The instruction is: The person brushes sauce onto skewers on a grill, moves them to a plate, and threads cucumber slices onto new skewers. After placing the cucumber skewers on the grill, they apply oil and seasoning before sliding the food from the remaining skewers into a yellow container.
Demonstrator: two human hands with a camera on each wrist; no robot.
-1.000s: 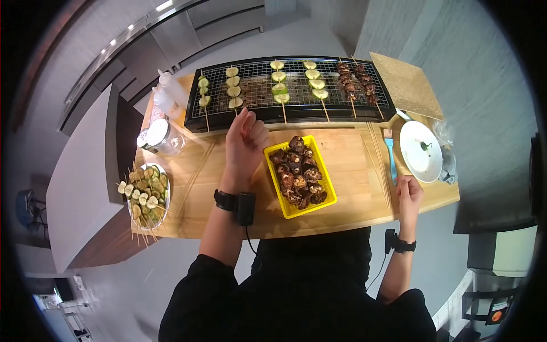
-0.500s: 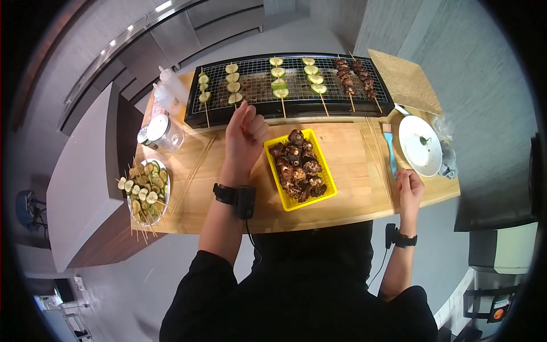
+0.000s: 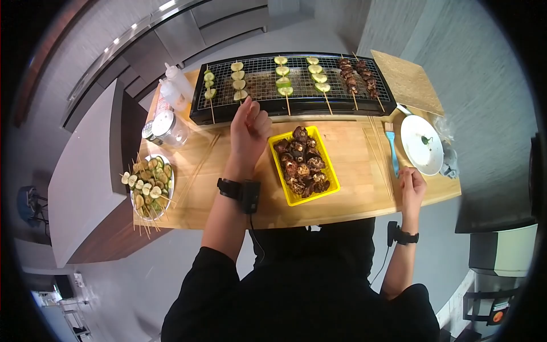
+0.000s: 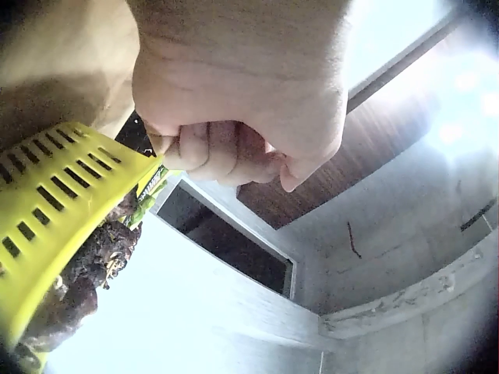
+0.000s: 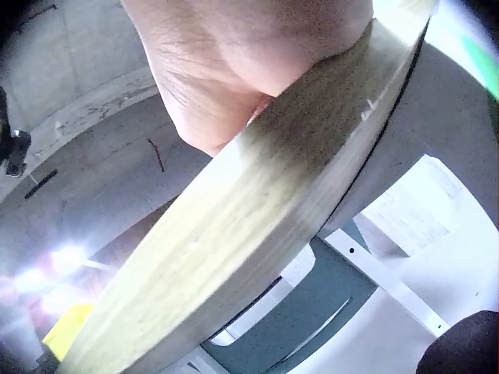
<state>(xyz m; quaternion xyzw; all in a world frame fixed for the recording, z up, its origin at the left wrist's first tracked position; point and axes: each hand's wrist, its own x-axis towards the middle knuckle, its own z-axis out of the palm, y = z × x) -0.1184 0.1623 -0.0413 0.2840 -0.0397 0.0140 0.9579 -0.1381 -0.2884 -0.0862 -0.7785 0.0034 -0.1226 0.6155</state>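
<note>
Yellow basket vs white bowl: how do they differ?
The yellow basket is angular with slotted sides; the white bowl is rounded. The yellow basket is heaped with dark brown pieces; the white bowl holds a small green scrap. The yellow basket is nearer the left hand; the white bowl, the right hand. Both rest on the wooden table.

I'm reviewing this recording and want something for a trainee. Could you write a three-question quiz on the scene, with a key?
1. How many skewers lie on the grill?
2. True or false: the yellow basket stands on the grill.
3. Which of the person's hands is nearer the blue brush?

Key:
1. Six: four with green slices and two with dark brown pieces.
2. False; it stands on the wooden table, in front of the grill.
3. The right hand, beside the handle end.
</note>
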